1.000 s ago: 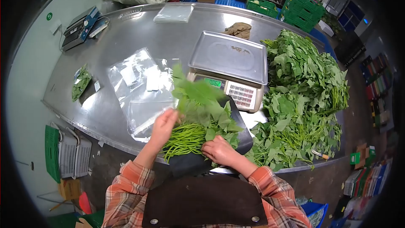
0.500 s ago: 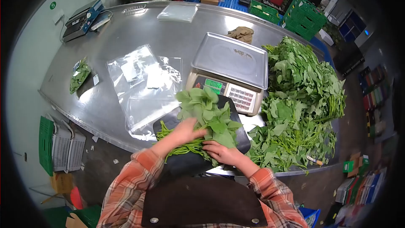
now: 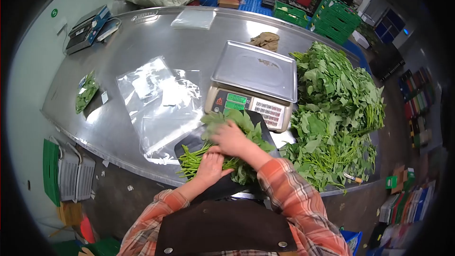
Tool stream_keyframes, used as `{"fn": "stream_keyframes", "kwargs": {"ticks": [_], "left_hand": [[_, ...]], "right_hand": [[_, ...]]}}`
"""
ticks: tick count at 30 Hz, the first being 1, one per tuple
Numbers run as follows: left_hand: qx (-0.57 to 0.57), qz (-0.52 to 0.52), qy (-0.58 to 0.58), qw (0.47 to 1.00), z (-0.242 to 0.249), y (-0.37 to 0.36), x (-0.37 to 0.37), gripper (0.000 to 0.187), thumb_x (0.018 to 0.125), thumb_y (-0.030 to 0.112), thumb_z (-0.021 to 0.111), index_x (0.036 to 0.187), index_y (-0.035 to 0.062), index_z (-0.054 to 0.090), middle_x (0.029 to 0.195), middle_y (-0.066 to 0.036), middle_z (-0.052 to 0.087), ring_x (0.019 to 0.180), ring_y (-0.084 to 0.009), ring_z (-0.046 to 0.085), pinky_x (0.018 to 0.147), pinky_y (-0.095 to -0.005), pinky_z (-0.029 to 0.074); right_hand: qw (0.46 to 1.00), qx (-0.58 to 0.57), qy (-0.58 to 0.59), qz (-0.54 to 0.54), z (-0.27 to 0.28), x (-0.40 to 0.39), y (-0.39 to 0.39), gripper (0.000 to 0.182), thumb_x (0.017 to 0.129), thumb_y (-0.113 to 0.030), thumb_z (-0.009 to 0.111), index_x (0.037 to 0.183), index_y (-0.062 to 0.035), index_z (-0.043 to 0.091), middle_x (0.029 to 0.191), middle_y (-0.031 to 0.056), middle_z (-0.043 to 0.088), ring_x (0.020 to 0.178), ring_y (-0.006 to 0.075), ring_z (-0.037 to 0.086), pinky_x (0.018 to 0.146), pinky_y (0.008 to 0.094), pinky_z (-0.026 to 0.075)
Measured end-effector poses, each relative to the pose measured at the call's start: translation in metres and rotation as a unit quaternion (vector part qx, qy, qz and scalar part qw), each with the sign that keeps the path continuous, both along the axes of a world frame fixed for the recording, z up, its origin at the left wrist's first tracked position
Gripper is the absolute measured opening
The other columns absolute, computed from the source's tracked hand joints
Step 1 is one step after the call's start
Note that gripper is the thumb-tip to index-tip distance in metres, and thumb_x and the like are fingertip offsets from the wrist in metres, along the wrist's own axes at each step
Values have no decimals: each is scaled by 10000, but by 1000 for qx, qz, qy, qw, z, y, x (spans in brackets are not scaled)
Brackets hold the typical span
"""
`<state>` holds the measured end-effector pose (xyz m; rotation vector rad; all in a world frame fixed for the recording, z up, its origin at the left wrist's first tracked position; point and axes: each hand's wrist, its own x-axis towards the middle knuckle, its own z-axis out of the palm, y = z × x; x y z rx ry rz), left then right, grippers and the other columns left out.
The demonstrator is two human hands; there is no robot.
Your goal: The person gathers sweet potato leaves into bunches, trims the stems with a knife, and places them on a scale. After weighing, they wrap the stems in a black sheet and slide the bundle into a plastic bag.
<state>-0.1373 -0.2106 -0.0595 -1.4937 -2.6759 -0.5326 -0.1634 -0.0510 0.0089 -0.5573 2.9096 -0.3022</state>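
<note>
A bunch of leafy greens [image 3: 191, 160] lies on a dark mat [image 3: 222, 190] at the table's near edge, its cut stems pointing left. My left hand [image 3: 210, 168] is closed over the stems near the middle of the bunch. Just beyond it, my right hand [image 3: 231, 138] is palm-down on the leaves; its fingertips are smeared by motion and partly lost in the foliage. Behind the bunch stands a digital scale [image 3: 251, 106] with a bare metal pan [image 3: 256, 73], its green display lit.
To the right is a large heap of greens [image 3: 334, 90], with a small knife [image 3: 353, 178] at its near edge. Clear plastic bags [image 3: 161, 109] lie left of the scale. Farther left are a packed bag of greens [image 3: 86, 94] and another device [image 3: 88, 29]. A brown cloth [image 3: 264, 41] lies behind the pan.
My right hand has moved from the bunch's near side up onto the leaves. My left hand has drawn back toward me onto the stems. The view has shifted slightly.
</note>
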Motion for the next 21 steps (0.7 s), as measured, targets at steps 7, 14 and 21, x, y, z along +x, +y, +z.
{"fn": "stream_keyframes", "kwargs": {"ticks": [7, 14, 21], "left_hand": [[67, 1, -87, 994, 2, 4, -3, 930, 580, 228, 802, 1320, -35, 306, 1250, -205, 442, 1143, -326, 441, 951, -419, 345], [29, -15, -14, 999, 57, 11, -11, 672, 642, 276, 746, 1164, -30, 454, 1160, -175, 491, 1085, -309, 470, 911, -392, 381], [-70, -153, -100, 981, 18, -16, 27, 144, 699, 105, 569, 809, 14, 553, 818, -126, 566, 802, -281, 552, 726, -386, 443]], "right_hand": [[998, 65, -6, -22, -1, 88, 39, 926, 564, -558, 730, 1349, -215, 381, 1439, 145, 260, 1314, 336, 268, 979, 532, 297], [978, -114, -1, -176, -55, 54, 40, 817, 574, -332, 782, 1303, -264, 420, 1431, 101, 283, 1306, 335, 275, 980, 528, 310], [969, -118, -13, -215, -52, 44, 26, 813, 591, -382, 784, 1306, -262, 415, 1432, 107, 273, 1312, 344, 255, 980, 541, 297]]}}
